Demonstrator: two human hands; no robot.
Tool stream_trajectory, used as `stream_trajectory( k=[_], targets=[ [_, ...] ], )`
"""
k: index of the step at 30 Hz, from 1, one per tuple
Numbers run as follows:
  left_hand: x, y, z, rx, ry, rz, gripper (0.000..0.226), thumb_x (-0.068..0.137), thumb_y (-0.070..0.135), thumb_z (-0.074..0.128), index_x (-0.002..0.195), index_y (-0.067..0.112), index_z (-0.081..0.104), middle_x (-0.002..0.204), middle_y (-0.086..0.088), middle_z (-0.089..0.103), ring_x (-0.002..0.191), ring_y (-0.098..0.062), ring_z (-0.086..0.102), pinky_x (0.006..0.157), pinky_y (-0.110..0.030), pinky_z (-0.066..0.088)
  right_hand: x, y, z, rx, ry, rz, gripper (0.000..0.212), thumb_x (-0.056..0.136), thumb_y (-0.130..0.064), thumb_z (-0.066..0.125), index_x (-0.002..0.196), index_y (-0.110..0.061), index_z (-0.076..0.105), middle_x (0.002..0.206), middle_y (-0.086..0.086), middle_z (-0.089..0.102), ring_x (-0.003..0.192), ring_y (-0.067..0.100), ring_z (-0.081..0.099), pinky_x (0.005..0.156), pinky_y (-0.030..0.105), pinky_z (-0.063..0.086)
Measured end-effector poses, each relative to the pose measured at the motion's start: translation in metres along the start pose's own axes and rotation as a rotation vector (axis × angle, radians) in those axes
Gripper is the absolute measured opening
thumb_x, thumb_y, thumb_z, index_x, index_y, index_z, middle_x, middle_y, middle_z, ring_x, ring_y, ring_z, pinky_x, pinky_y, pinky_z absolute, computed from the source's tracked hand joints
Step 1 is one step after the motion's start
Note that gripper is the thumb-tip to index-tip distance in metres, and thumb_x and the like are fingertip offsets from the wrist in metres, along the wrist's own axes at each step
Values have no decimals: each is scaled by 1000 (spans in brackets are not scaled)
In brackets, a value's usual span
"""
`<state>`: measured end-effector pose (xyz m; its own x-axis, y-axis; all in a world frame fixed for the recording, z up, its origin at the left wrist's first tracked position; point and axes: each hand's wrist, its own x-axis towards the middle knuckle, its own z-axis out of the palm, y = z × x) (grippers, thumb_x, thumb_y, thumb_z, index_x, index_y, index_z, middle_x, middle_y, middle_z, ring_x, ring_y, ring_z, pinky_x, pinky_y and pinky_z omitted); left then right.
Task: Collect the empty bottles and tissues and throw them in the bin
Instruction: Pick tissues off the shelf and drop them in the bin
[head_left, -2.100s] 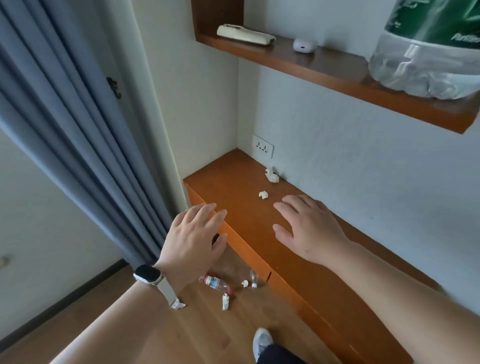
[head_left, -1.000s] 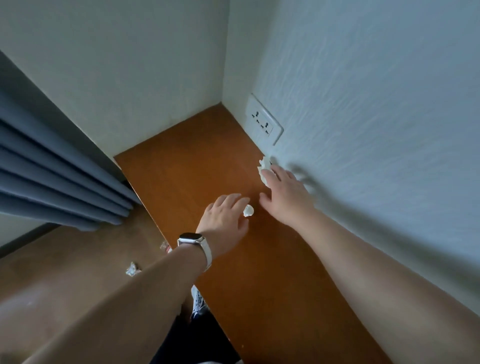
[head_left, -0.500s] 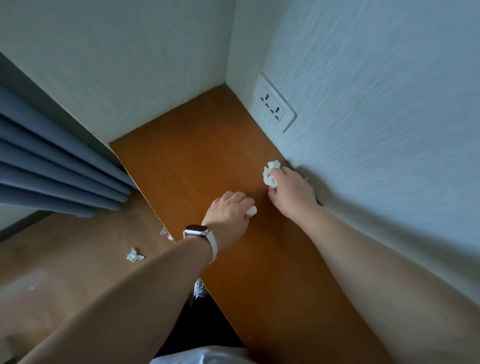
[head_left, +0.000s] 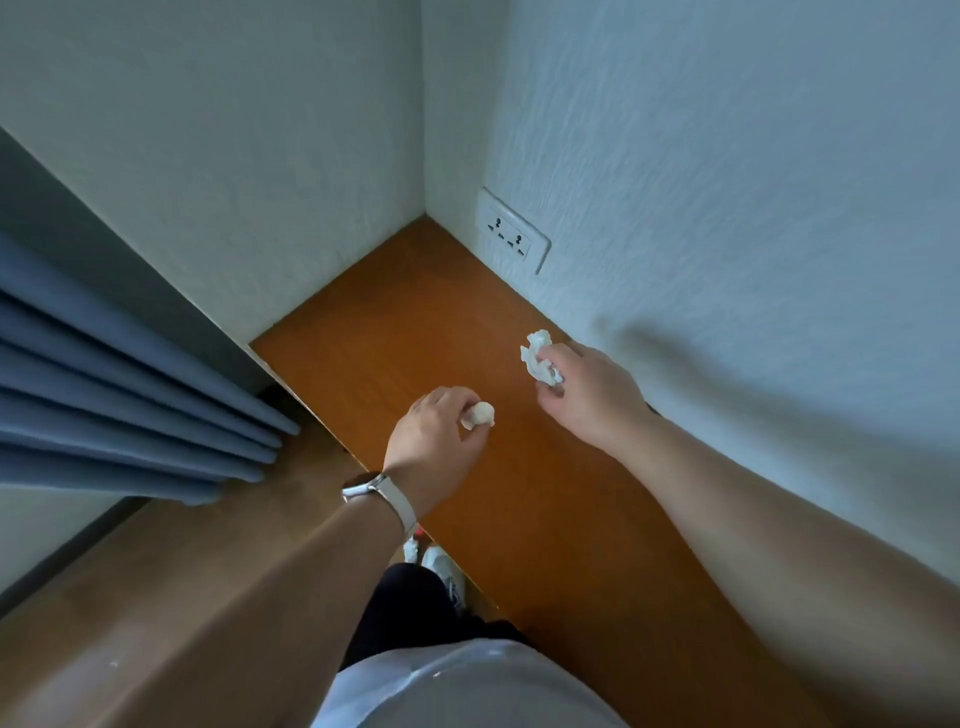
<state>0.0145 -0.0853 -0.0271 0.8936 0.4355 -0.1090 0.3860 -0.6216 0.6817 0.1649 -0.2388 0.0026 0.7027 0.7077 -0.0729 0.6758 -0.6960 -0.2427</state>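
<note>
My left hand (head_left: 436, 434), with a watch on the wrist, pinches a small crumpled white tissue (head_left: 480, 414) just above the orange wooden counter (head_left: 395, 332). My right hand (head_left: 592, 397) grips a larger crumpled tissue (head_left: 535, 353) close to the right wall. Both tissues stick out past the fingertips. A bit of a bottle with a red cap (head_left: 415, 538) peeks out on the floor below the counter's edge, mostly hidden by my left forearm.
A white wall socket (head_left: 511, 238) sits low on the right wall near the corner. Blue-grey curtains (head_left: 119, 410) hang at the left. Wooden floor (head_left: 145, 597) lies left of the counter, and my shoe (head_left: 441, 564) shows beside its edge.
Both hands have closed on their tissues and lifted them slightly off the counter. The view has pulled back a little; the tissue on the floor at left is out of sight.
</note>
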Motion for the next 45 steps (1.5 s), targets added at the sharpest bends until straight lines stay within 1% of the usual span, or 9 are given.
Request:
stream_trajectory(
  k=[3,7,12,15,23,28,37,42,45],
  targets=[
    [-5,5,-17,-6,42,18,13,89,43,60,99,36,58,91,22,56,84,-2,52,64,-14,36,-19,-13,-13,31,52,18,30,85,-36,57,114,-25,54,90,-10,56,75,12,51,53,24,35],
    [-14,11,-44,-4,27,97,16,89,45,61,102,38,55,92,24,54,86,0,54,68,-17,47,-45,-32,-31,38,121,60,35,85,-35,58,118,-25,54,97,-9,60,76,10,52,58,26,44],
    [-22,14,-76,-16,-65,181,20,88,50,63,103,43,51,93,28,53,87,2,55,66,-13,42,-85,-59,-53,25,200,147,35,84,-35,58,117,-26,52,99,-7,63,73,10,55,55,26,48],
    [-32,15,-91,-36,-90,241,22,88,49,64,104,41,53,92,29,51,87,3,55,66,-11,42,-112,-83,-61,32,225,236,35,86,-35,59,119,-27,53,102,-8,63,78,10,56,60,30,53],
    [-57,20,-110,-57,-201,493,21,87,43,66,105,36,57,93,23,56,83,3,56,63,-12,41,-181,-142,-65,54,317,437,37,87,-34,62,122,-24,55,109,-9,63,87,9,58,71,28,54],
    [-85,41,-102,-95,-310,597,22,85,40,70,103,36,59,94,22,59,84,3,57,65,-12,41,-234,-159,-69,66,381,600,35,88,-37,58,122,-29,51,109,-12,60,87,9,56,72,29,54],
    [-153,95,-66,-110,-417,768,22,86,39,69,106,35,61,96,21,60,84,3,57,66,-12,42,-333,-166,-80,78,568,817,34,86,-31,63,118,-22,57,103,-8,62,83,9,57,71,30,54],
    [-209,141,-27,-112,-469,906,19,86,41,68,103,39,58,90,30,54,81,5,56,63,-8,40,-424,-165,-82,84,656,951,34,86,-31,65,117,-22,58,102,-8,61,81,7,55,71,25,51],
    [-257,169,2,-140,-522,995,20,86,41,68,103,37,60,90,33,53,90,10,54,63,-8,42,-494,-162,-81,86,701,1041,31,85,-30,64,115,-22,58,101,-8,61,81,8,54,70,25,50]
  ],
)
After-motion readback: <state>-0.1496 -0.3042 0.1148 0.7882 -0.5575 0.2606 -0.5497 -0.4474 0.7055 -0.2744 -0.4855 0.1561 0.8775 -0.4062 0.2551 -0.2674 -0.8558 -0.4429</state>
